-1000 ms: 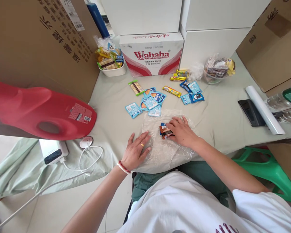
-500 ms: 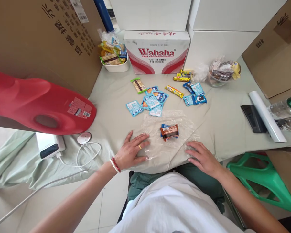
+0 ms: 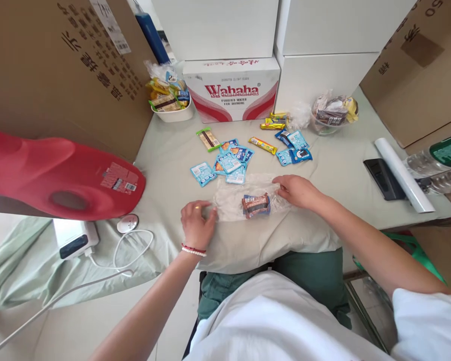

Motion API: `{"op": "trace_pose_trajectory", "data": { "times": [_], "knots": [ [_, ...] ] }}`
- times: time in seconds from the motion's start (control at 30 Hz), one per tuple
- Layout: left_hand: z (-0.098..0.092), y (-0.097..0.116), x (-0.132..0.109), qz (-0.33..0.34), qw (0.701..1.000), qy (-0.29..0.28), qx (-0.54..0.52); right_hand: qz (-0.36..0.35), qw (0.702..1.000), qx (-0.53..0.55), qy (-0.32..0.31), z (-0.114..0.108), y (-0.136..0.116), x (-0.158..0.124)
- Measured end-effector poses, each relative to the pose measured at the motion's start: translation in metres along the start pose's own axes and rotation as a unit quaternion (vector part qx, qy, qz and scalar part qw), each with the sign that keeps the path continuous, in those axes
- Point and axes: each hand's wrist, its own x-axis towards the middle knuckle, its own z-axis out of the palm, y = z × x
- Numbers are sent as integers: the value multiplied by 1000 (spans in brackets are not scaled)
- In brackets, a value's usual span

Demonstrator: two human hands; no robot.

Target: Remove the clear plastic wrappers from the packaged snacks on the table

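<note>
A person's left hand (image 3: 197,223), wearing a gold-coloured ring (image 3: 198,207), curls beside a crinkled, clear plastic sheet (image 3: 229,204) (its grip cannot be made out) as the right hand (image 3: 296,190) pinches the sheet's far side. Between the 2 lies a brown, rectangular snack packet (image 3: 255,206) over a blue packet (image 3: 268,206).

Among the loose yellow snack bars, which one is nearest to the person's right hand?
The slim yellow wrapped bar lying singly; the other yellow bars lie grouped farther away, by the red and white cardboard box.
</note>
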Motion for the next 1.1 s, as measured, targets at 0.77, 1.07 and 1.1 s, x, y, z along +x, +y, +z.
{"op": "trace_pose_trajectory", "data": {
  "times": [0.77, 1.07, 1.1],
  "knots": [
    [25, 90, -15, 233, 948, -213, 47, -173, 983, 45, -33, 8, -42, 13],
    [12, 35, -5, 75, 989, -6, -126, -125, 963, 239, -17, 61, -43, -11],
    [11, 34, 1, 41, 995, 10, -96, -125, 963, 238, -18, 61, -44, -10]
  ]
}}
